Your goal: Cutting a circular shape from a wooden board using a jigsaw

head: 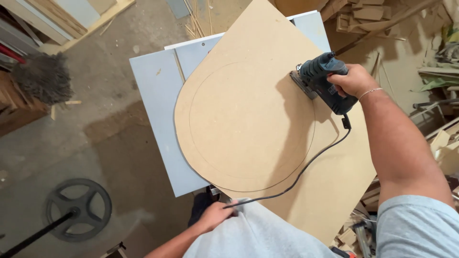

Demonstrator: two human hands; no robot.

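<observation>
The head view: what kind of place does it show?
Probably a woodworking workshop: a brown fibreboard panel with a drawn circle, a jigsaw in the right hand, and wood offcuts piled around.

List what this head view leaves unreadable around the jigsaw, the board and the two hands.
- Jigsaw blade: head view, hidden under the tool's body.
- Right hand fingers: wrapped round the handle, out of sight.
- Left hand fingertips at the power cord: covered by the grey shirt.
- Fibreboard near corner: covered by the right arm.
- Table legs: hidden beneath the top.
</observation>
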